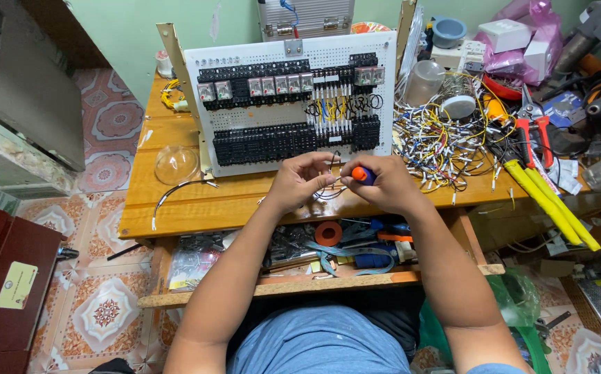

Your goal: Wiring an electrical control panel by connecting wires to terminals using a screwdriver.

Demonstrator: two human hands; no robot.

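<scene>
A white perforated panel [245,114] with rows of black terminal blocks and relays leans upright on the wooden table [196,208]. In front of its lower edge, my right hand [387,183] grips a screwdriver with an orange and blue handle [363,174]. My left hand [299,179] pinches thin black wires [329,192] beside the screwdriver tip. Both hands almost touch over the table's front part.
A tangle of yellow and white wires [439,142] lies right of the panel, with red-handled pliers [532,135] and yellow-handled cutters [550,201]. A clear dome [176,164] and a loose cable [176,190] sit at left. An open drawer [328,242] below holds tools and tape.
</scene>
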